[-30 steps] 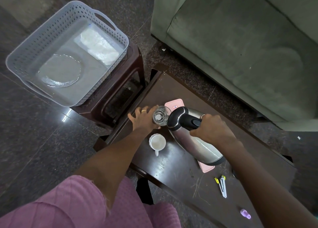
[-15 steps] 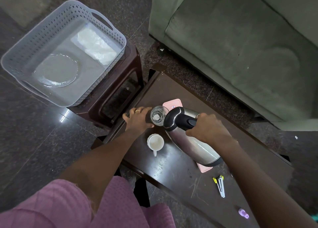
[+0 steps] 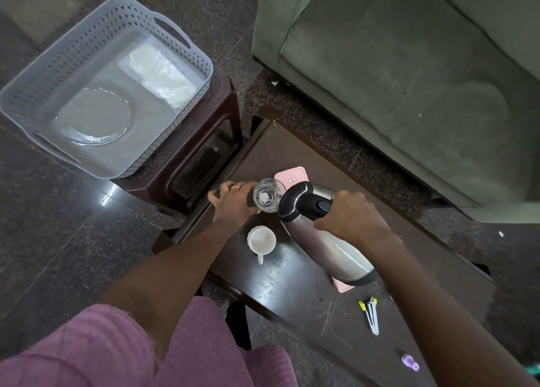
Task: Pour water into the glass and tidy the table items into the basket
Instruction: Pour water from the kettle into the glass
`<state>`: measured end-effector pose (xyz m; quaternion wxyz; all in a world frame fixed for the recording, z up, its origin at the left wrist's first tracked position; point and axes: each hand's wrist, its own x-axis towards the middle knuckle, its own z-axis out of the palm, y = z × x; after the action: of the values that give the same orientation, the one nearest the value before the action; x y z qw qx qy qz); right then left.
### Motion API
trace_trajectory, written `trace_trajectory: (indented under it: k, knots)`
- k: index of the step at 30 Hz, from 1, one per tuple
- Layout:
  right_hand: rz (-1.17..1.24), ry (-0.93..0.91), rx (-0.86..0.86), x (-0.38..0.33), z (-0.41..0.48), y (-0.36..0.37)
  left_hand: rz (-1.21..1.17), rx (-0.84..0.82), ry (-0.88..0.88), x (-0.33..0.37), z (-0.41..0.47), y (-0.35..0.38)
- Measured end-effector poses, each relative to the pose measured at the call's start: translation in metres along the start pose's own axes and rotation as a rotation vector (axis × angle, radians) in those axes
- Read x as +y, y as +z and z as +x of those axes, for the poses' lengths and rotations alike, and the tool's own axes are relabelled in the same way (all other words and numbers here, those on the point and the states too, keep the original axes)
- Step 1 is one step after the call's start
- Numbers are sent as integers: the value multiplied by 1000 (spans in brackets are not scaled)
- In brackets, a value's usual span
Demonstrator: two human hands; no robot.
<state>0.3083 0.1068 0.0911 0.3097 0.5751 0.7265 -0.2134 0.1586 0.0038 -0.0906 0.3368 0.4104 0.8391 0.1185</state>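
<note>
A clear glass [image 3: 267,195] stands on the dark wooden table [image 3: 295,287]. My left hand [image 3: 233,201] rests against its left side, steadying it. My right hand [image 3: 355,218] grips the black handle of a steel kettle [image 3: 324,240], which is tilted with its spout at the glass rim. A white mug [image 3: 262,240] sits just in front of the glass. A pink case [image 3: 292,178] lies partly under the kettle. The grey basket [image 3: 35,91] stands on a brown stool [image 3: 204,150] to the left and holds a glass plate [image 3: 93,118] and a white packet [image 3: 162,77].
A yellow-and-white clip tool [image 3: 370,315] and a small purple object [image 3: 410,362] lie on the table's near right part. A green sofa [image 3: 409,74] fills the far right. Dark polished floor surrounds the stool and table.
The kettle stays tilted over the glass with both hands in place; only the view has shifted slightly.
</note>
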Motion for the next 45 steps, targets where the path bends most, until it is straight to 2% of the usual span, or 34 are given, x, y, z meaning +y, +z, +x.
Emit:
trace_trajectory:
  k: [20,45]
  knots:
    - [22,13,16,2,0,1,4,15,-37,7,-5,5]
    - [46,10,4,2,0,6,130,74,-42,13,-3,11]
